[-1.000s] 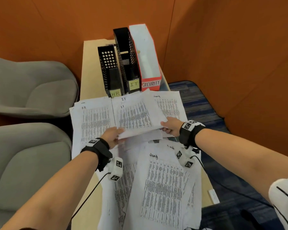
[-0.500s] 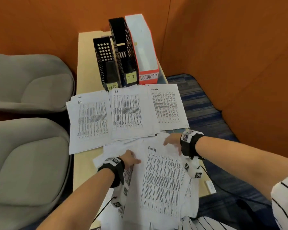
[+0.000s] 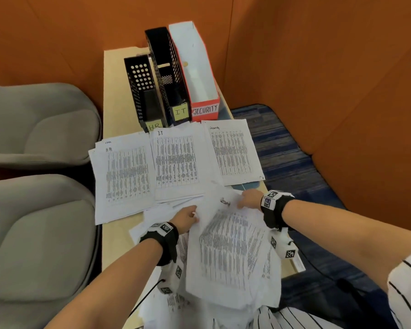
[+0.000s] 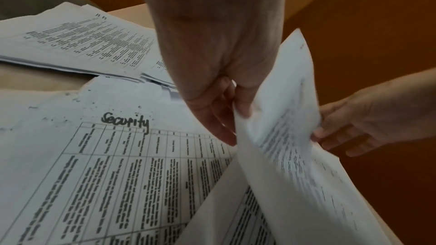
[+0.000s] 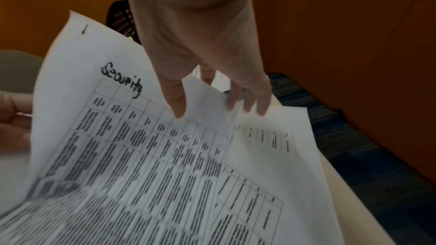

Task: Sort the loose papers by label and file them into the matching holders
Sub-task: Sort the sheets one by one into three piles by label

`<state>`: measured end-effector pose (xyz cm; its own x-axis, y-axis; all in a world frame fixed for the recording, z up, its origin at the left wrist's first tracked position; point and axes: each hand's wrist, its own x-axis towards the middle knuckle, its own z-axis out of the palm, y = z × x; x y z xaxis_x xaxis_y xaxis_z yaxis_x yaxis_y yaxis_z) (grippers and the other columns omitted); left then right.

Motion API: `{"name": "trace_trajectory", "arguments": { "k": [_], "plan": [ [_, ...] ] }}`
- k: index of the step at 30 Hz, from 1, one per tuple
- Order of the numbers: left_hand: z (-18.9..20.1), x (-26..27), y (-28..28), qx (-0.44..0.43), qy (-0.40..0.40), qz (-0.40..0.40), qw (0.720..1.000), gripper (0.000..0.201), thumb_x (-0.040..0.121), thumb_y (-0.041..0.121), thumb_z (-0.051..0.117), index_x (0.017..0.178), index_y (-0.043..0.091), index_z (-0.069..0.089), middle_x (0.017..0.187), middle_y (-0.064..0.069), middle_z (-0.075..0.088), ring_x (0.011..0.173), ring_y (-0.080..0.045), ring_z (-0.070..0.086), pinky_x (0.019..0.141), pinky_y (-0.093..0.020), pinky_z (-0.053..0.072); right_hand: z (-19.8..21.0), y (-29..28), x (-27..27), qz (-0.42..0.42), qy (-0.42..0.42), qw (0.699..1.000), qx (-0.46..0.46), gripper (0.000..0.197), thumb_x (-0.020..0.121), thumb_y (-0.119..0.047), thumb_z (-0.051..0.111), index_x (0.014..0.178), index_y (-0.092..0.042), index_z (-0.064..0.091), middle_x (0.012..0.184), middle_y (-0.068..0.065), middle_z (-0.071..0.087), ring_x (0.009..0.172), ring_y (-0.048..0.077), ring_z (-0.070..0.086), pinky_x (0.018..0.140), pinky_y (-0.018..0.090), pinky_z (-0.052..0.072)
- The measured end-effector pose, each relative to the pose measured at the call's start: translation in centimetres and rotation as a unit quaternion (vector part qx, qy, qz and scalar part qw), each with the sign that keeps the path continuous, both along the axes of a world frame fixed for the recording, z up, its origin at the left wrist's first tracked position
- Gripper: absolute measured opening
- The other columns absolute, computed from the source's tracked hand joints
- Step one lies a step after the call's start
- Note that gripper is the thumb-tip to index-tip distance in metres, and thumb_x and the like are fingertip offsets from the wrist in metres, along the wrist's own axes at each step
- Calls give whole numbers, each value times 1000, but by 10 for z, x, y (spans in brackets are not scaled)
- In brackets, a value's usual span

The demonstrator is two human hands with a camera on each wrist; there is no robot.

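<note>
Three holders stand at the table's far end: black HR, black IT and red-and-white SECURITY. In front of them lie sorted piles headed HR, IT and Security. The loose pile lies nearest me. Its top sheet, headed Security, is lifted and bowed. My left hand pinches its left edge. My right hand pinches its top right corner, thumb on top. Another Security sheet lies underneath.
Two grey chairs stand close along the table's left edge. Orange walls enclose the back and right. Blue carpet lies below the right table edge. Papers overhang the narrow table on both sides.
Both hands laid an IT sheet on the IT pile, drew back to the loose pile, and have now taken hold of its top Security sheet and raised it.
</note>
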<state>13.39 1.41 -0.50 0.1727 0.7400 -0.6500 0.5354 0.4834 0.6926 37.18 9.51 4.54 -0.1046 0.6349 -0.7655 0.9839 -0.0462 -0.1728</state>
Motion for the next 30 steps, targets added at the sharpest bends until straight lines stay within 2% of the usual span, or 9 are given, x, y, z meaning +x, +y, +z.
{"name": "trace_trajectory", "arguments": {
  "k": [3,6,10,14,17,20,23,27,30],
  "plan": [
    [9,9,-8,-14,77,2,997,31,86,-2,33,89,16,58,103,-22,57,78,-27,53,69,-36,45,9,10,9,31,-23,999,28,34,91,-36,60,109,-7,61,119,15,58,111,27,56,91,31,45],
    [14,23,-18,-39,156,-113,981,31,92,5,37,110,16,59,121,-10,60,100,-25,57,79,-27,43,12,20,21,20,-59,996,61,49,90,-41,59,124,-5,57,127,11,59,115,28,57,94,33,47],
    [23,36,-20,-42,134,-173,975,25,93,9,43,111,18,58,123,-4,57,109,-20,54,86,-23,42,16,24,26,13,-102,994,32,57,91,-42,58,129,-1,53,128,12,60,115,28,60,93,32,48],
    [13,44,-21,-52,96,-108,988,22,86,12,61,98,19,44,91,3,52,81,-13,47,75,-25,40,17,20,28,-25,-107,994,15,51,94,-35,56,132,-2,49,130,13,58,114,27,61,91,31,48],
    [13,52,-24,-80,84,-100,988,39,83,19,71,106,14,40,98,-3,53,85,-18,51,68,-26,45,8,20,32,-60,-84,994,26,47,91,-32,58,127,-3,51,123,14,61,104,29,65,89,34,53],
    [18,62,-24,-21,110,-145,983,14,87,13,61,99,12,55,105,-12,61,96,-25,58,79,-31,47,-7,24,40,-65,-70,995,19,57,84,-45,58,126,-6,50,125,13,61,103,29,65,87,35,54],
    [25,50,-10,87,130,-25,987,17,86,2,46,75,15,43,85,-7,54,83,-22,50,71,-31,38,3,22,43,-61,-53,995,54,53,88,-46,59,122,-6,55,122,11,61,108,28,61,82,30,47],
    [33,12,11,132,74,124,981,45,94,1,39,71,36,20,74,14,27,67,-4,31,59,-18,21,15,27,46,-52,-35,994,85,51,93,-54,48,107,-8,65,111,9,62,113,30,57,99,38,41],
    [37,-11,21,118,60,162,978,41,94,0,37,76,36,33,82,12,35,89,-13,38,65,-19,28,20,32,41,-78,56,992,86,46,92,-49,53,62,-15,47,70,1,48,70,20,55,61,23,38]
  ]
}}
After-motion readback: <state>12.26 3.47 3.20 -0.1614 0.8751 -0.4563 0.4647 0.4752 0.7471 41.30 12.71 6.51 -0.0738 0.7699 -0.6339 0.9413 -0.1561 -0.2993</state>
